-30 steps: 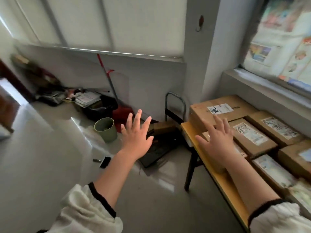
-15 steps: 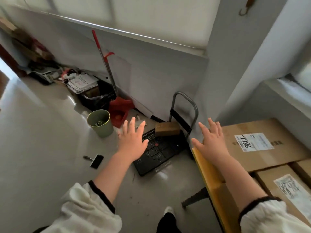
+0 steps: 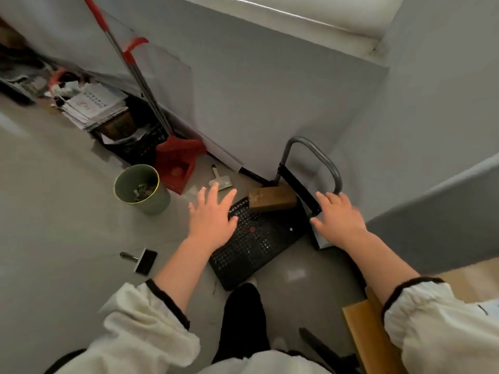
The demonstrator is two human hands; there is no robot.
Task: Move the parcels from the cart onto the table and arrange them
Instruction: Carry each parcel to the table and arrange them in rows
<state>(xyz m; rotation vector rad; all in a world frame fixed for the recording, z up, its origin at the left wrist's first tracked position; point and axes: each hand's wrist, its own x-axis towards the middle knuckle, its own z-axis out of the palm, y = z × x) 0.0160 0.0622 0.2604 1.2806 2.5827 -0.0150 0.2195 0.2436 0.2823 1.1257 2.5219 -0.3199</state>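
Note:
One small brown parcel (image 3: 272,198) lies on the black perforated deck of the cart (image 3: 251,247), close to its grey handle (image 3: 310,155). My left hand (image 3: 213,214) hovers open above the deck's left edge, just left of the parcel. My right hand (image 3: 340,218) is spread open over the cart's right side, beside the handle base. Neither hand holds anything. The yellow table corner (image 3: 370,336) shows at the lower right, with a parcel's edge (image 3: 469,271) behind my right sleeve.
A green bin (image 3: 140,188), a red dustpan (image 3: 175,164) with a broom handle (image 3: 129,66), and a black crate with stacked papers (image 3: 94,106) stand along the wall on the left. A small brush (image 3: 140,259) lies on the floor. My dark shoe (image 3: 243,319) is below the cart.
My view has swung down and left from the table to the cart. Both hands have moved forward and down over the cart deck, staying open.

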